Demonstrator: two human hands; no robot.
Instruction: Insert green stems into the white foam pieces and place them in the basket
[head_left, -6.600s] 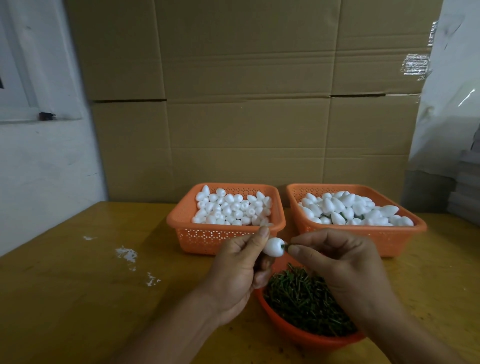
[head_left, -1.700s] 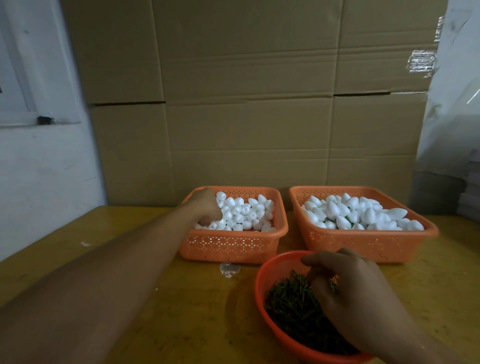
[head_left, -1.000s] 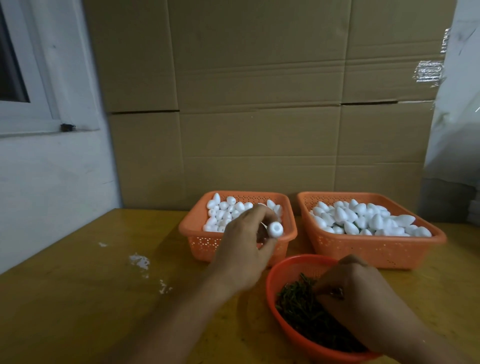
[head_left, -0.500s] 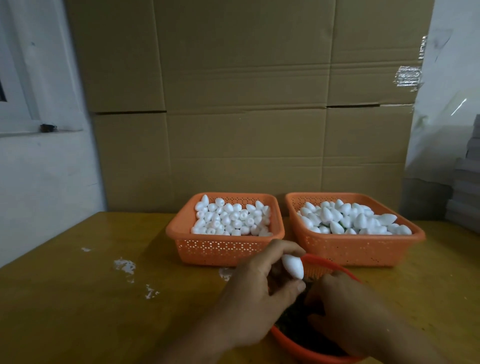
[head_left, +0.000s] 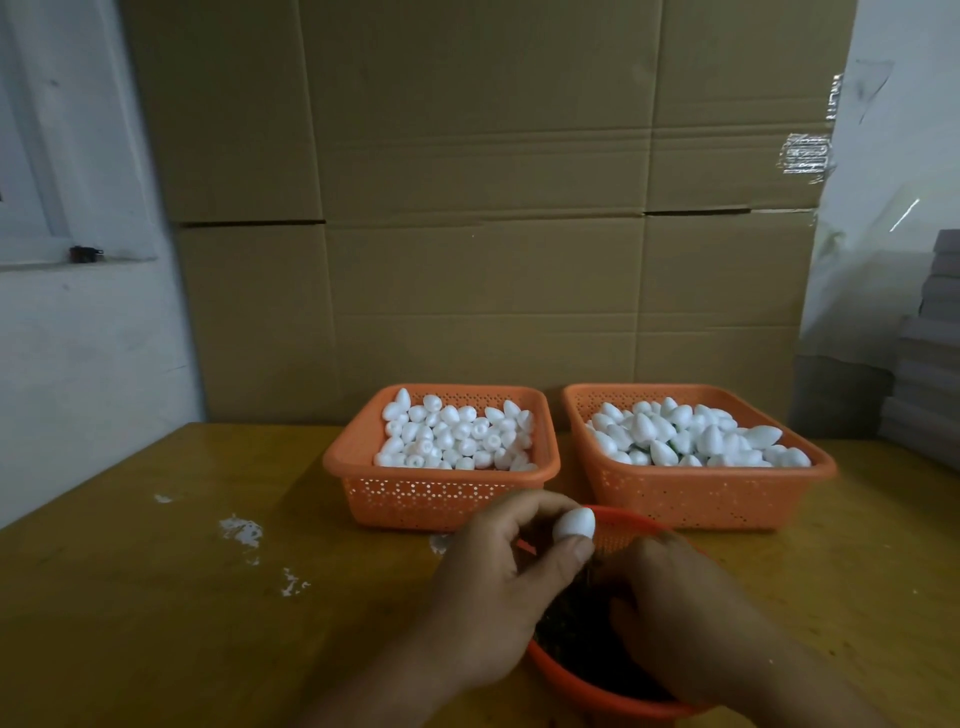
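My left hand (head_left: 498, 587) pinches a white foam piece (head_left: 574, 522) between thumb and fingertips, just above the near rim of the round orange bowl (head_left: 587, 686). Dark green stems (head_left: 569, 629) fill that bowl. My right hand (head_left: 685, 613) reaches down into the stems with its fingers curled; the fingertips are hidden, so I cannot see whether it holds a stem. Behind the bowl stand two orange baskets. The left basket (head_left: 441, 499) holds small foam pieces. In the right basket (head_left: 696, 499) lie larger foam pieces, with a bit of green showing among them.
Everything sits on a yellow-brown wooden table (head_left: 156, 597) with white flecks (head_left: 241, 530) left of the baskets. Stacked cardboard boxes (head_left: 467, 208) form a wall right behind the baskets. A white wall stands at the left, and grey stacked sheets (head_left: 930, 374) at the far right.
My left hand took a foam piece from the left basket and brought it back over the bowl. My right hand has stayed in the stems throughout.
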